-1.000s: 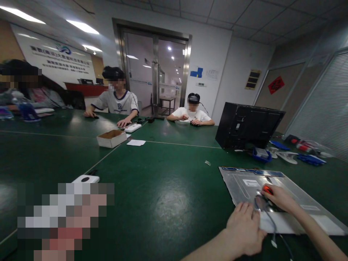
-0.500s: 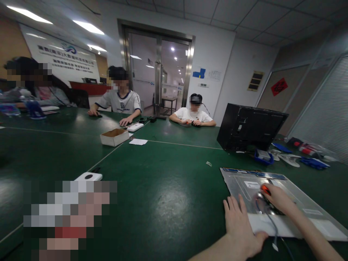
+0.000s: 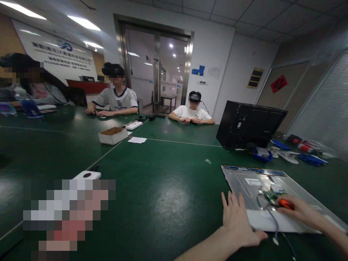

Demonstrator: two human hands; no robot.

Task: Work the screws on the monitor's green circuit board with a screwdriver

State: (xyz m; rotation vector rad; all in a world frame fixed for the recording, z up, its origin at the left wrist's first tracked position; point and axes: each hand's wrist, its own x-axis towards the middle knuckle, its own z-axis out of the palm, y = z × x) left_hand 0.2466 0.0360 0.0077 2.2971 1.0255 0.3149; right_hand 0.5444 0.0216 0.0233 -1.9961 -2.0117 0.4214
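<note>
A flat silver display panel (image 3: 295, 186) lies on the green table, a green circuit board (image 3: 273, 195) on its near half. Grey and dark cables (image 3: 275, 226) trail from the board over the panel's near edge. Fingers spread, my left hand (image 3: 236, 219) rests at the panel's near left corner, partly over the tabletop. My right hand (image 3: 303, 210) is closed around the orange-and-black handle of what looks like a screwdriver (image 3: 286, 204), just right of the board. The tool's tip cannot be made out.
Behind the panel stand a black monitor housing (image 3: 250, 125) and a blue tray (image 3: 262, 154); blue gloves (image 3: 312, 159) lie to the right. A white device (image 3: 88, 175), partly pixelated, is at left. Farther off is an open cardboard box (image 3: 112, 136). Several people sit around the table.
My right hand has moved right and toward me with the orange-handled tool, uncovering the circuit board. My left hand's fingers have spread and shifted left along the panel's edge.
</note>
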